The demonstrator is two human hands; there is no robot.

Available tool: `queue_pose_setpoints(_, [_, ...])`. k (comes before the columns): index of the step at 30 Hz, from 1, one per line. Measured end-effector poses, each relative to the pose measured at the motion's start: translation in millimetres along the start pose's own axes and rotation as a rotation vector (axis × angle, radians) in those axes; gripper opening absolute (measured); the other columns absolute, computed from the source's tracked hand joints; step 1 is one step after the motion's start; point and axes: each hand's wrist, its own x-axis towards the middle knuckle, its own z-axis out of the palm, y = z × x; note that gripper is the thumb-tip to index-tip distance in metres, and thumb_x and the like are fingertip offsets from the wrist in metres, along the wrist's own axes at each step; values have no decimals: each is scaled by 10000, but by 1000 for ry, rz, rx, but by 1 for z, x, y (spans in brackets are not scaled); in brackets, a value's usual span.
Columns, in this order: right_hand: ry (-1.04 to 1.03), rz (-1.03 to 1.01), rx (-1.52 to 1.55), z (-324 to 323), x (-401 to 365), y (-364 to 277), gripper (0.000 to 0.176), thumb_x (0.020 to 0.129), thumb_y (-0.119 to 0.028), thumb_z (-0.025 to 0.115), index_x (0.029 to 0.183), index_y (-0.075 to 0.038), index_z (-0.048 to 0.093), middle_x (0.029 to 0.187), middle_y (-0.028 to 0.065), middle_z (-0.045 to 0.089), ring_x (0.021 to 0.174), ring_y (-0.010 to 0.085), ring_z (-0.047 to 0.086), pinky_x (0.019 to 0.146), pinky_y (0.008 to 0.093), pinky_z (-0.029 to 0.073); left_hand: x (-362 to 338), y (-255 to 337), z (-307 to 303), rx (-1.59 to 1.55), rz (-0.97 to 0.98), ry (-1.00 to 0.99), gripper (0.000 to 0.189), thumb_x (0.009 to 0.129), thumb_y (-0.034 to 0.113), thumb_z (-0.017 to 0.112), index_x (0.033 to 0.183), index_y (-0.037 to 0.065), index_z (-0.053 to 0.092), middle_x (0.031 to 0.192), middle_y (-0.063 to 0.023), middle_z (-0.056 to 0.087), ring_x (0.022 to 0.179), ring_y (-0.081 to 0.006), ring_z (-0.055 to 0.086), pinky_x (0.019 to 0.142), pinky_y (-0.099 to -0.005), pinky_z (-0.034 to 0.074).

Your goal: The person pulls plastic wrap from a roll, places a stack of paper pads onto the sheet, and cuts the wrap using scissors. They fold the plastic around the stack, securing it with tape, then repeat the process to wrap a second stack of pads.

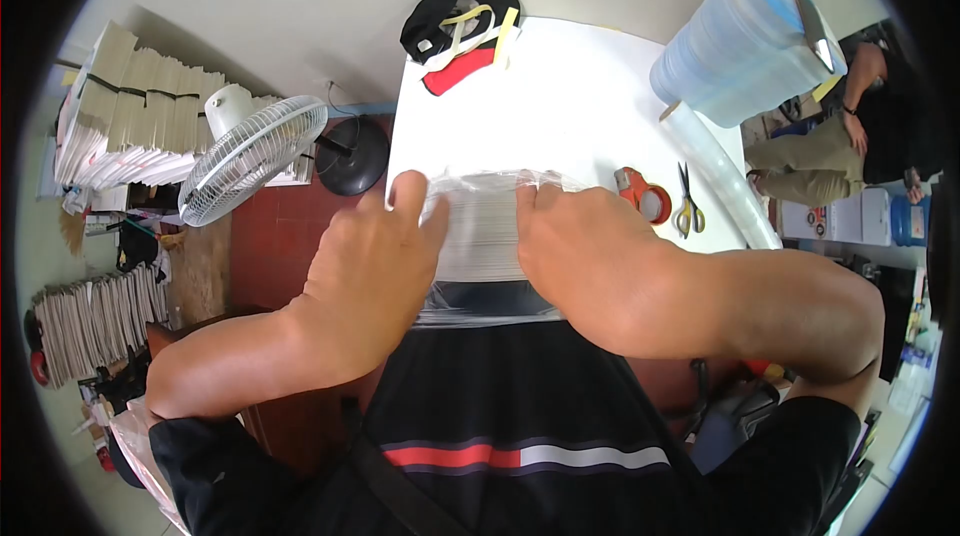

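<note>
A thick stack of paper [487, 241] stands at the near edge of the white table, with clear plastic wrap [490, 179] stretched over it. A dark band shows at the stack's near side, under the film. My left hand [375, 251] is at the stack's left, fingers curled at the film and slightly blurred. On the opposite side, my right hand [580, 241] has its fingers closed on the film at the far right corner. To the right of that hand lie a red tape dispenser [640, 194] and scissors [688, 204].
A roll of clear film [720, 174] lies along the right edge of the white table [530, 111]. Behind it stands a large blue water container [738, 46]. A black and red bag [462, 36] is at the back. A fan [255, 151] and paper stacks are left; a person [850, 136] is right.
</note>
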Motion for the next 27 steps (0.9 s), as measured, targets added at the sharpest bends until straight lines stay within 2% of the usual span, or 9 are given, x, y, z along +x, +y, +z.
queue_pose_setpoints(3, [16, 10, -111, 1, -4, -3, 605, 752, -151, 762, 1223, 179, 575, 921, 150, 672, 874, 199, 687, 638, 287, 566, 3, -11, -4, 69, 140, -12, 701, 574, 304, 910, 1146, 17, 624, 1376, -202, 435, 1019, -259, 609, 680, -413, 538])
queue_pose_setpoints(6, [66, -54, -5, -7, -8, 5, 456, 769, -152, 760, 1107, 129, 640, 916, 140, 658, 835, 198, 687, 629, 293, 561, 12, -17, 2, -99, 120, -67, 595, 587, 252, 902, 1052, -11, 640, 1261, -200, 513, 957, -318, 634, 743, -441, 545])
queue_pose_setpoints(9, [47, -11, 114, -6, -16, 10, 171, 733, -159, 756, 876, -65, 748, 1025, 146, 639, 977, 235, 656, 729, 300, 498, 19, -31, -2, -339, 87, -167, 538, 601, 205, 888, 1004, -42, 631, 1133, -210, 579, 898, -378, 647, 777, -467, 545])
queue_pose_setpoints(10, [122, 10, 71, -3, -20, 12, 193, 723, -162, 756, 869, -39, 728, 996, 135, 619, 967, 231, 634, 748, 306, 487, 13, -32, 1, -426, 80, -7, 426, 664, 141, 829, 978, -57, 619, 1037, -216, 607, 874, -423, 640, 774, -466, 541])
queue_pose_setpoints(13, [271, 41, -18, 17, -35, 16, 276, 700, -169, 745, 895, 17, 685, 950, 112, 569, 956, 224, 567, 803, 320, 445, 11, -34, 19, -529, 24, 171, 316, 723, 64, 746, 985, -66, 626, 1031, -202, 607, 898, -422, 635, 782, -475, 537])
queue_pose_setpoints(15, [278, 40, -34, 28, -40, 18, 343, 695, -170, 724, 973, 27, 679, 975, 107, 547, 978, 224, 522, 835, 321, 405, 10, -28, 21, -569, -1, 154, 348, 742, 16, 687, 1072, -66, 613, 1080, -217, 600, 924, -439, 631, 803, -484, 534])
queue_pose_setpoints(18, [196, 176, -201, 30, -47, 12, 595, 732, -235, 731, 1236, 56, 606, 1000, 84, 517, 992, 214, 499, 855, 336, 393, 4, -16, 8, -647, 2, 179, 491, 752, -24, 636, 1233, -62, 548, 1211, -251, 571, 976, -465, 626, 842, -492, 530])
queue_pose_setpoints(23, [350, 405, -376, 25, -59, 17, 739, 764, -242, 741, 1403, 41, 503, 1090, 68, 498, 1007, 195, 471, 846, 352, 362, -5, -10, 3, -634, -4, 124, 691, 740, -28, 627, 1400, -46, 421, 1440, -291, 463, 1094, -489, 597, 905, -487, 522])
queue_pose_setpoints(27, [497, 383, 130, 23, -90, 41, 1038, 592, -350, 894, 1437, 47, 440, 1241, 113, 480, 1139, 243, 473, 988, 416, 365, -3, -10, 6, -750, -6, 160, 730, 734, 0, 666, 1416, -49, 412, 1486, -294, 432, 1165, -481, 577, 934, -465, 516])
